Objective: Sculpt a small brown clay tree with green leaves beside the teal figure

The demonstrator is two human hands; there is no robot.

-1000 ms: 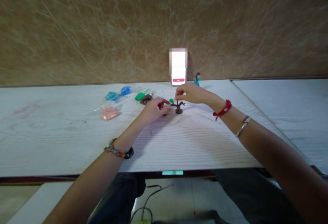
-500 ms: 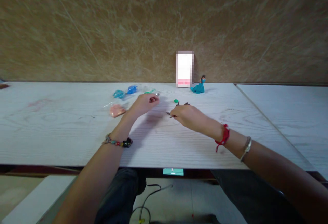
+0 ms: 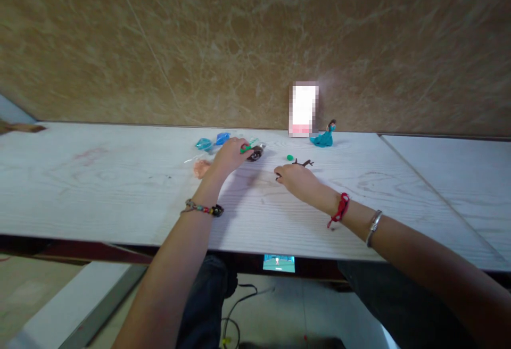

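My left hand (image 3: 232,155) is closed at the fingertips around a clear plastic bag (image 3: 256,152) of dark brown material. Something bright green (image 3: 245,148) shows between thumb and fingers; its kind is unclear. Lower and to the right, my right hand (image 3: 297,179) pinches a small dark brown piece (image 3: 278,177), mostly covered by the fingers. Just beyond its knuckles lies a brown branch-shaped piece (image 3: 304,163), partly hidden by the hand. A small green lump (image 3: 290,157) sits between the two hands, farther back on the table.
Bags of teal (image 3: 204,144), blue (image 3: 222,138) and peach clay (image 3: 200,168) lie left of my left hand. A blurred-out bright phone-like panel (image 3: 303,109) leans on the wall, beside a teal-dressed figurine (image 3: 324,137). A lit screen (image 3: 279,263) shows at the table's front edge.
My left hand has turned and now grips the bag, whose dark contents have come into view. My right hand stays low near the table, its brown piece more covered. The camera view has shifted.
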